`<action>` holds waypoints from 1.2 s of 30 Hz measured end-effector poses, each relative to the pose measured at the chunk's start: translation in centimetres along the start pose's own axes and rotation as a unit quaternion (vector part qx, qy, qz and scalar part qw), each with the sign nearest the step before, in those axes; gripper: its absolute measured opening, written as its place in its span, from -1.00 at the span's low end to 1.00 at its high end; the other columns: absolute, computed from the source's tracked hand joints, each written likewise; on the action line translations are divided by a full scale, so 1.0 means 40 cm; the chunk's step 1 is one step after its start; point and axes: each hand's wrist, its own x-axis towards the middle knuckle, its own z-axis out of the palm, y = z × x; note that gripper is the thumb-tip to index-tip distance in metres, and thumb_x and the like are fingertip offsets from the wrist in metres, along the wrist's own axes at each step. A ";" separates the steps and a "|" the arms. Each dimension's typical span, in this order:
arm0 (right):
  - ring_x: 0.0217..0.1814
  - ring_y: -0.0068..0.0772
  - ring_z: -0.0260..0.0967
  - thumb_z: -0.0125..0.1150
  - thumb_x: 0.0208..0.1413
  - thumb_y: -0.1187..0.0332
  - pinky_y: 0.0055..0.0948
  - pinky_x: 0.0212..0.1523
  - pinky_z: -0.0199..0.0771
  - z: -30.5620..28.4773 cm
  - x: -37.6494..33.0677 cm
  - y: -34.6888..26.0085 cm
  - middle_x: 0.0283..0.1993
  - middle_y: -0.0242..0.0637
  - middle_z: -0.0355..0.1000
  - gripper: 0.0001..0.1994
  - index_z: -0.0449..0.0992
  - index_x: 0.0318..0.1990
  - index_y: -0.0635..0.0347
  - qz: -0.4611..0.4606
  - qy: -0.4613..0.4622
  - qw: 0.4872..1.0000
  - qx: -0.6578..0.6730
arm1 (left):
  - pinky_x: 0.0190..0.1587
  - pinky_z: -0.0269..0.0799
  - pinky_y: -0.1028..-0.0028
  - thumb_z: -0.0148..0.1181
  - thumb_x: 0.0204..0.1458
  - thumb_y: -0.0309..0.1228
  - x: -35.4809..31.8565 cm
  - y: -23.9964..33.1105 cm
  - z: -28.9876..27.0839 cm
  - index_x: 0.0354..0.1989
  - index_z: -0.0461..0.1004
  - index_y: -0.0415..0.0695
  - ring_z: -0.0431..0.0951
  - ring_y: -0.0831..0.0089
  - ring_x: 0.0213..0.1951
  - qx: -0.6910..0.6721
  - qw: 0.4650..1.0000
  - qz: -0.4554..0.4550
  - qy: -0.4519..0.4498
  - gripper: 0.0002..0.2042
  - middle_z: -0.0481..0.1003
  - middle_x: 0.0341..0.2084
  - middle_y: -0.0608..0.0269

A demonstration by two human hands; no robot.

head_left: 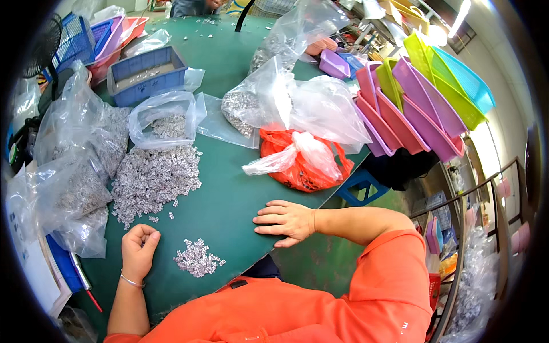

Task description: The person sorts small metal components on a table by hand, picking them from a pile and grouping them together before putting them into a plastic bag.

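Observation:
My left hand (138, 247) is closed, thumb over the curled fingers, just below the large heap of small silvery metal pieces (157, 177). What it holds, if anything, is hidden. A bracelet circles that wrist. To its right, apart from the hand, lies a small pile of the same pieces (198, 259). My right hand (287, 222) rests palm down on the green table (229, 177), fingers stretched out, with nothing in it. The large heap spreads out from the mouth of a clear plastic bag (163, 120), which still has pieces inside.
Clear bags of metal pieces (74, 177) crowd the left edge. A blue bin (147, 77) stands at the far left. Beyond my right hand sits a red plastic bag (303, 166), with stacked coloured baskets (412, 103) to its right. A red-tipped pen (86, 280) lies at lower left.

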 end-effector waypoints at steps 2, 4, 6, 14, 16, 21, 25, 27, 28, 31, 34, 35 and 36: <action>0.22 -0.14 0.17 0.10 0.05 0.01 -0.06 0.23 0.11 -0.004 0.002 -0.003 0.23 -0.13 0.20 -0.42 0.29 0.18 0.12 0.005 -0.005 1.000 0.015 | -0.57 0.07 0.67 0.20 0.02 -0.49 0.001 0.000 0.007 -0.49 0.44 -0.24 0.17 0.78 -0.62 -0.006 1.000 0.017 -0.003 -0.88 0.29 -0.70 0.53; 0.25 -0.15 0.15 0.12 0.01 -0.02 -0.05 0.26 0.08 -0.008 0.003 -0.002 0.26 -0.14 0.18 -0.37 0.27 0.21 0.10 0.009 -0.024 0.999 0.026 | -0.59 0.06 0.66 0.20 0.02 -0.49 -0.002 0.006 0.009 -0.50 0.44 -0.24 0.17 0.78 -0.63 0.018 1.000 0.011 -0.007 -0.88 0.28 -0.72 0.53; 0.27 -0.16 0.14 0.13 -0.01 -0.03 -0.04 0.28 0.06 -0.003 0.005 0.003 0.28 -0.15 0.16 -0.35 0.27 0.22 0.09 0.005 -0.035 0.999 0.038 | -0.59 0.05 0.65 0.20 0.01 -0.49 -0.003 0.010 0.011 -0.50 0.44 -0.24 0.16 0.78 -0.64 0.029 1.000 0.007 -0.005 -0.89 0.27 -0.73 0.52; 0.29 -0.21 0.14 0.19 -0.04 -0.03 -0.04 0.28 0.07 0.002 0.008 0.005 0.31 -0.26 0.16 -0.35 0.29 0.22 -0.01 0.019 -0.022 0.998 0.048 | -0.62 0.07 0.63 0.22 -0.03 -0.51 0.002 0.030 0.012 -0.52 0.44 -0.24 0.18 0.74 -0.68 0.047 0.999 0.011 -0.009 -0.89 0.27 -0.77 0.46; 0.29 -0.23 0.15 0.20 -0.03 -0.04 -0.05 0.28 0.05 0.003 0.011 0.009 0.30 -0.26 0.18 -0.37 0.32 0.21 -0.02 0.019 -0.028 0.998 0.051 | -0.62 0.07 0.63 0.22 -0.04 -0.51 -0.002 0.032 0.011 -0.52 0.44 -0.24 0.18 0.74 -0.68 0.049 0.999 0.011 -0.006 -0.90 0.27 -0.78 0.46; 0.27 -0.24 0.17 0.20 -0.04 -0.06 -0.07 0.27 0.03 0.001 0.015 0.016 0.27 -0.27 0.22 -0.39 0.37 0.17 -0.04 0.022 -0.035 0.998 0.053 | -0.58 0.21 0.64 0.23 -0.04 -0.51 -0.008 0.009 0.016 -0.50 0.47 -0.22 0.30 0.73 -0.65 0.042 0.999 0.006 0.008 -0.92 0.39 -0.74 0.41; 0.29 -0.26 0.15 0.16 -0.01 -0.08 -0.08 0.26 0.07 0.003 0.011 0.012 0.31 -0.30 0.18 -0.36 0.30 0.22 -0.05 0.023 -0.044 0.997 0.056 | -0.55 0.28 0.64 0.27 -0.04 -0.46 -0.008 0.043 0.009 -0.47 0.50 -0.23 0.36 0.74 -0.62 0.044 0.999 -0.008 -0.008 -0.89 0.44 -0.69 0.39; 0.29 -0.28 0.16 0.13 -0.01 -0.10 -0.08 0.26 0.08 -0.002 0.001 -0.004 0.30 -0.33 0.19 -0.36 0.29 0.23 -0.07 0.038 -0.062 0.996 0.042 | -0.55 0.29 0.64 0.26 -0.02 -0.44 -0.004 0.042 0.009 -0.45 0.51 -0.23 0.35 0.75 -0.62 0.049 0.998 -0.009 -0.027 -0.89 0.44 -0.69 0.40; 0.28 -0.29 0.16 0.14 -0.01 -0.10 -0.10 0.26 0.09 -0.007 0.009 -0.002 0.30 -0.33 0.19 -0.36 0.29 0.23 -0.07 0.034 -0.063 0.997 0.034 | -0.56 0.26 0.65 0.25 -0.01 -0.44 -0.008 0.034 0.007 -0.45 0.51 -0.24 0.33 0.76 -0.63 0.037 0.999 -0.006 -0.021 -0.88 0.42 -0.71 0.42; 0.23 -0.32 0.22 0.21 -0.04 -0.08 -0.14 0.24 0.09 -0.019 0.022 -0.011 0.25 -0.32 0.25 -0.40 0.38 0.16 -0.08 0.030 -0.043 0.998 0.037 | -0.60 0.18 0.64 0.25 -0.01 -0.44 -0.011 0.030 0.007 -0.44 0.51 -0.25 0.26 0.77 -0.66 0.025 0.999 -0.012 -0.028 -0.88 0.37 -0.75 0.45; 0.24 -0.32 0.20 0.20 -0.03 -0.08 -0.14 0.25 0.08 -0.022 0.025 -0.002 0.25 -0.32 0.25 -0.41 0.38 0.16 -0.07 0.029 -0.045 0.998 0.037 | -0.61 0.16 0.63 0.24 0.00 -0.43 -0.005 0.033 0.005 -0.44 0.50 -0.25 0.24 0.77 -0.67 0.033 0.999 -0.018 -0.030 -0.87 0.35 -0.76 0.45; 0.25 -0.33 0.19 0.20 -0.03 -0.08 -0.14 0.26 0.07 -0.020 0.025 -0.001 0.25 -0.32 0.24 -0.41 0.38 0.16 -0.07 0.028 -0.046 0.998 0.036 | -0.62 0.15 0.63 0.24 0.00 -0.42 -0.005 0.032 0.004 -0.44 0.50 -0.24 0.24 0.77 -0.67 0.035 0.999 -0.014 -0.028 -0.87 0.35 -0.77 0.44; 0.26 -0.32 0.18 0.19 -0.02 -0.08 -0.14 0.26 0.07 -0.017 0.026 0.002 0.26 -0.32 0.23 -0.40 0.36 0.18 -0.07 0.026 -0.041 0.998 0.040 | -0.62 0.15 0.63 0.24 0.00 -0.42 -0.005 0.031 0.004 -0.45 0.50 -0.24 0.23 0.77 -0.68 0.038 0.999 -0.010 -0.026 -0.87 0.34 -0.77 0.44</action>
